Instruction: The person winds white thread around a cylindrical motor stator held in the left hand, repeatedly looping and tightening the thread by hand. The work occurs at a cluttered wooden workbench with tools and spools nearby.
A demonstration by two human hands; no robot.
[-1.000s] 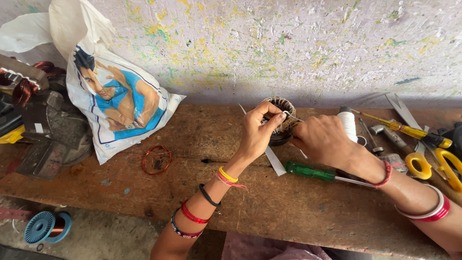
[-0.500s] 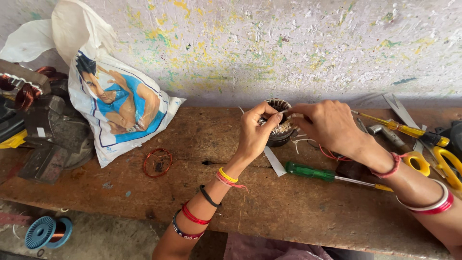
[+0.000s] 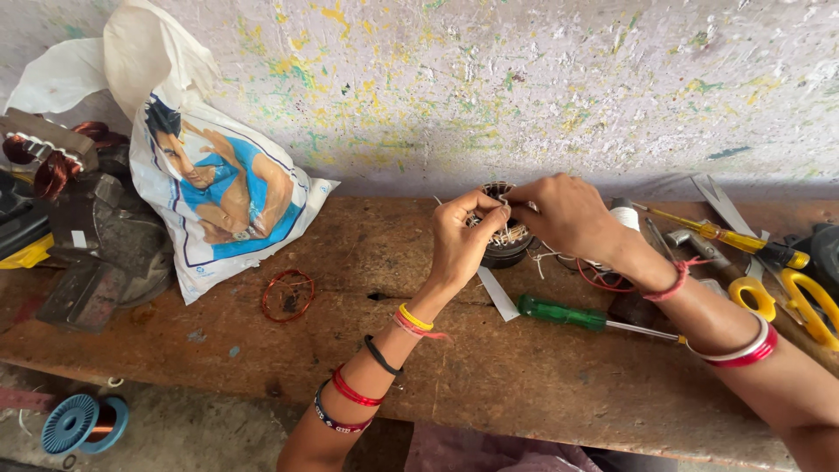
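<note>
A small round motor stator [image 3: 505, 246] with copper windings and pale thread stands on the wooden bench [image 3: 367, 367] against the wall. My left hand [image 3: 461, 240] is at its left side, fingertips pinched on the thread at its top. From the right, my right hand [image 3: 570, 215] reaches over the stator, fingers curled onto its upper rim and thread. Most of the stator is hidden by the two hands. A white paper strip [image 3: 497, 293] lies just in front of it.
A green-handled screwdriver [image 3: 572, 315] lies right of centre. Yellow scissors [image 3: 791, 297], a yellow-handled screwdriver [image 3: 734, 239] and other tools fill the right end. A copper wire loop [image 3: 287, 295], a printed plastic bag [image 3: 218, 188], dark motor parts [image 3: 79, 227] and a blue spool [image 3: 80, 422] are left.
My right hand has moved left from beside the stator onto its top. My left hand stays pinched at the stator's left side.
</note>
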